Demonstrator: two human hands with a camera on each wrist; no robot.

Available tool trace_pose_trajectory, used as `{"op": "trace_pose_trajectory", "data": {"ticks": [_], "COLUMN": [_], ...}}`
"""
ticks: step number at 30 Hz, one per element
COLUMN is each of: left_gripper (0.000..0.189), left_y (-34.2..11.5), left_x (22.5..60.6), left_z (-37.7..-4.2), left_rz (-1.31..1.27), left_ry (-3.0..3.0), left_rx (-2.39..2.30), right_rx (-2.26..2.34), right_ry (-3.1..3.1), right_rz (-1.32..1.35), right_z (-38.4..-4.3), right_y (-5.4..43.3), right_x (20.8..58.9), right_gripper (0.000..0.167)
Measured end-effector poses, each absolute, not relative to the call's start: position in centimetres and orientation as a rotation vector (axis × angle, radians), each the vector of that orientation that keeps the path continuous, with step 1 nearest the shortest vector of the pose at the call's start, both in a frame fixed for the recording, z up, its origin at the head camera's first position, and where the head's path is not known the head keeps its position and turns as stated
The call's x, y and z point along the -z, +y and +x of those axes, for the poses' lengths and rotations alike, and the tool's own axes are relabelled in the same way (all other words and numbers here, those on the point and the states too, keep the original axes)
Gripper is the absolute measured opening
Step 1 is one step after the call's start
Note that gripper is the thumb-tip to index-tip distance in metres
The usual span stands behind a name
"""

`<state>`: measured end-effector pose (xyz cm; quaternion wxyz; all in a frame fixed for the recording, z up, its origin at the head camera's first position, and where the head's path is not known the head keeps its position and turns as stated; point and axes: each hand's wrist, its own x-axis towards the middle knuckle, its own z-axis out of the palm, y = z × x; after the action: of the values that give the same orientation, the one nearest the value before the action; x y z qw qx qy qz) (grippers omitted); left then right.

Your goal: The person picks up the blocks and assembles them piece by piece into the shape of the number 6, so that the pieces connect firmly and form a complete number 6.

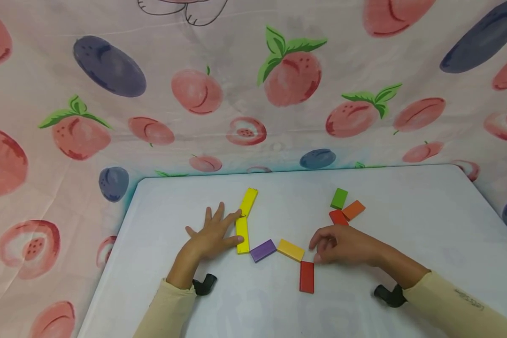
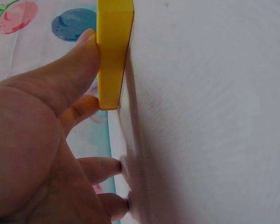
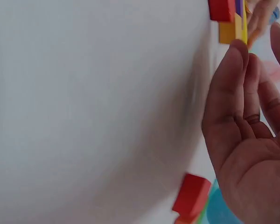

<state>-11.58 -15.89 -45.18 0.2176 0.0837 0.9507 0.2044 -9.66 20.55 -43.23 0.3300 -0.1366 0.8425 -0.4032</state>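
a: fruit-printed cloth (image 1: 245, 94) hung behind the white counter (image 1: 405, 244). where were the blocks laid?

b: in a loose chain near the middle. a far yellow block (image 1: 248, 202) met a near yellow block (image 1: 242, 234) end to end; then came a purple block (image 1: 263, 250), an amber block (image 1: 291, 249) and a red block (image 1: 307, 277). a green block (image 1: 339, 198), an orange block (image 1: 353, 210) and a second red block (image 1: 338, 217) sat together, apart from the chain.

a: state of the left hand (image 1: 211, 237)?

b: spread flat on the counter, fingers straight. the index tip touched the joint of the two yellow blocks and the thumb pressed the side of the near one. the left wrist view confirmed the thumb (image 2: 70, 70) against that yellow edge (image 2: 113, 51). nothing was gripped.

a: and the right hand (image 1: 342, 244)?

b: fingers loosely curled, tips beside the amber block and just above the red block of the chain. the right wrist view showed an empty palm (image 3: 252, 154), so it held nothing.

a: how should the alignment be done well?

b: in my judgement, push with flat fingertips along the block's long side, keep pressure light so the neighbouring block does not skid, and steady the chain's other end with the right hand.
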Motion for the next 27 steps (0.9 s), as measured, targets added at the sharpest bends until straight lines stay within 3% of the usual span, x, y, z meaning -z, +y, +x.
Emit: {"op": "trace_pose_trajectory", "data": {"ticks": [11,27], "left_gripper": [0.075,0.074], "left_y": [-15.8,-15.9], "left_x": [45.1,45.0], "left_z": [-11.6,-11.5], "left_rz": [0.224,0.226], "left_ry": [2.629,2.624], "left_rx": [-0.566,-0.584], "right_rx": [1.178,1.110], "right_ry": [2.308,2.517], "right_rz": [-0.259,-0.072], "right_z": [-10.8,-12.6], "right_y": [23.0,27.4], "right_x": [41.4,42.0], "right_gripper": [0.041,0.055]}}
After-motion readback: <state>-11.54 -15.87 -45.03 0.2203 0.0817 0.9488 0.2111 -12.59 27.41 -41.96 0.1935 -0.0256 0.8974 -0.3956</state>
